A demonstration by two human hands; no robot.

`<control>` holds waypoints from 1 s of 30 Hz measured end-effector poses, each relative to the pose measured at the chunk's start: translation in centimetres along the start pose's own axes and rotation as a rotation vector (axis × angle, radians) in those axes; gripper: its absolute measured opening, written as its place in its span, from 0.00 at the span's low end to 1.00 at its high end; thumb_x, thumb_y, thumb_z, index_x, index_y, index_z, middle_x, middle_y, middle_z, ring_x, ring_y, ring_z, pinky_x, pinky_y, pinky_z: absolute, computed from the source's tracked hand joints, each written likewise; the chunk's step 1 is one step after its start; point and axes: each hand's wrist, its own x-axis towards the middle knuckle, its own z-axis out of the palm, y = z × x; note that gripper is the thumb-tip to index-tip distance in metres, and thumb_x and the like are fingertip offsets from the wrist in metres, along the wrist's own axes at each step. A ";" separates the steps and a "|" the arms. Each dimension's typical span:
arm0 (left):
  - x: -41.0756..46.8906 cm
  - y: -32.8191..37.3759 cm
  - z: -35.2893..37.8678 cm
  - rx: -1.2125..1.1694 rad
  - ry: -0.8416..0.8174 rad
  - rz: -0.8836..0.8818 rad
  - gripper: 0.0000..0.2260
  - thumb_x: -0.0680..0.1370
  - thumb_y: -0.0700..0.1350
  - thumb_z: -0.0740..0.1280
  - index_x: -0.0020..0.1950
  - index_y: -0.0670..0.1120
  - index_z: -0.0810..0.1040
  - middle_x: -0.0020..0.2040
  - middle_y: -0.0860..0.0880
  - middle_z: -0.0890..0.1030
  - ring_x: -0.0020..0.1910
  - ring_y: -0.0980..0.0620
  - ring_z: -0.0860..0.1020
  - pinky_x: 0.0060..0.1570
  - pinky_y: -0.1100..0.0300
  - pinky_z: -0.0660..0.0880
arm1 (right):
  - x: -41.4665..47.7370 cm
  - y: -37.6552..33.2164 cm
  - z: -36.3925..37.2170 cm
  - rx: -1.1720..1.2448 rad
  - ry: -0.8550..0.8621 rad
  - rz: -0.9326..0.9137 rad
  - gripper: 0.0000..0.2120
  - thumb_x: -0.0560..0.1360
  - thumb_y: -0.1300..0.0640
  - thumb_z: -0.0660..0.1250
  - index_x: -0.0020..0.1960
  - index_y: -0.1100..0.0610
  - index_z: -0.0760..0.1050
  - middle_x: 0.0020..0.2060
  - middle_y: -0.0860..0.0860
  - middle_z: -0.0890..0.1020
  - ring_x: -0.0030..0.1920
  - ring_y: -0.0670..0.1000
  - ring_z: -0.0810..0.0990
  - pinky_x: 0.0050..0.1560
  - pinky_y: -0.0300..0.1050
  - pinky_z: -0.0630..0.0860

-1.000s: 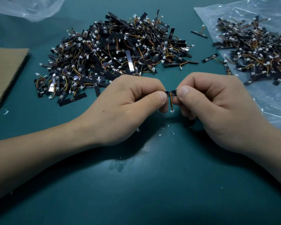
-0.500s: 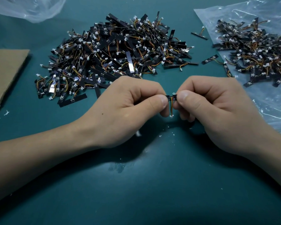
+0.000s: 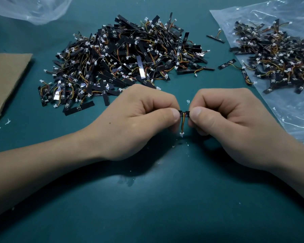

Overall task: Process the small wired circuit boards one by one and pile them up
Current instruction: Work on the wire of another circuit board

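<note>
Both hands pinched one wired board (image 3: pixel 184 113) above the counter (image 3: pixel 147 207), left hand (image 3: pixel 139 123) and right hand (image 3: pixel 235 125) gripping opposite ends; its lead dangled; too hard a bend could probably crack it or tear the wires.

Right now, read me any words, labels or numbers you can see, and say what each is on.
None can be read.
On the middle pile of boards: tiny white marks, too small to read.
On the right pile, lying on the plastic bag: the same.
On the board pinched between the left hand and the right hand: nothing legible.
On the cardboard: no print shows.
</note>
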 end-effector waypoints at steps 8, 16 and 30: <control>-0.1 0.1 0.0 0.003 -0.006 0.024 0.11 0.79 0.40 0.65 0.40 0.44 0.83 0.26 0.49 0.70 0.27 0.57 0.67 0.31 0.64 0.64 | -0.1 -0.1 -0.2 0.022 -0.035 0.013 0.11 0.76 0.51 0.62 0.37 0.52 0.74 0.28 0.54 0.75 0.27 0.47 0.73 0.30 0.41 0.70; -0.2 0.0 0.0 -0.065 0.022 0.035 0.11 0.77 0.44 0.66 0.37 0.46 0.84 0.24 0.53 0.70 0.25 0.57 0.69 0.29 0.63 0.65 | 0.0 0.0 0.0 0.006 -0.055 0.011 0.12 0.77 0.48 0.60 0.38 0.51 0.77 0.29 0.53 0.78 0.29 0.50 0.77 0.33 0.48 0.73; -0.1 0.0 0.1 -0.054 0.050 0.038 0.11 0.78 0.45 0.64 0.38 0.45 0.82 0.25 0.57 0.68 0.27 0.60 0.66 0.31 0.67 0.63 | -0.2 0.2 -0.1 -0.002 -0.040 -0.014 0.12 0.80 0.56 0.64 0.38 0.50 0.79 0.27 0.54 0.76 0.27 0.46 0.76 0.30 0.37 0.70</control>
